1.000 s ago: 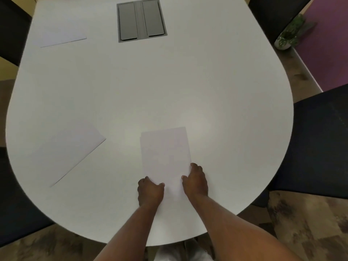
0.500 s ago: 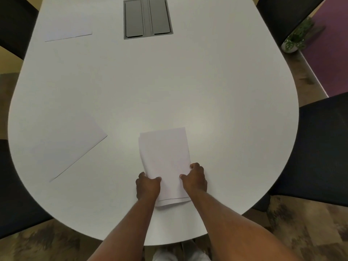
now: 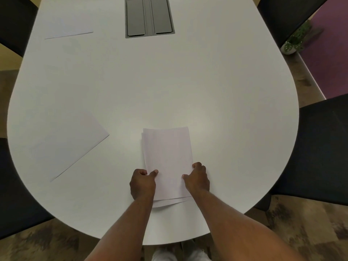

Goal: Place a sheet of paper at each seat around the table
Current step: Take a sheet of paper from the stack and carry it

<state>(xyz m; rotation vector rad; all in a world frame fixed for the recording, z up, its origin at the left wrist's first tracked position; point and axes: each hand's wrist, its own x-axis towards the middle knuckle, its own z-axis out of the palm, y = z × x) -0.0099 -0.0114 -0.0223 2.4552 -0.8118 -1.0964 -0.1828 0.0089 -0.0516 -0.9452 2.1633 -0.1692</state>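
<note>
One paper stack (image 3: 167, 153) was found resting on the white surface (image 3: 169, 81) at its near rounded end. Layered edges were visible, but the sheets could not be counted. The stack was pinched at its near sides by the left grip (image 3: 143, 183) and the right grip (image 3: 196, 178), with the thumbs laid on top. Two single sheets were recorded: a near-left sheet (image 3: 69, 146) and a far-left sheet (image 3: 66, 29). One recessed grey box (image 3: 149, 16) with two closed lids was noted, its contents hidden. Four dark chairs (image 3: 323, 147) were counted around the surface.
</note>
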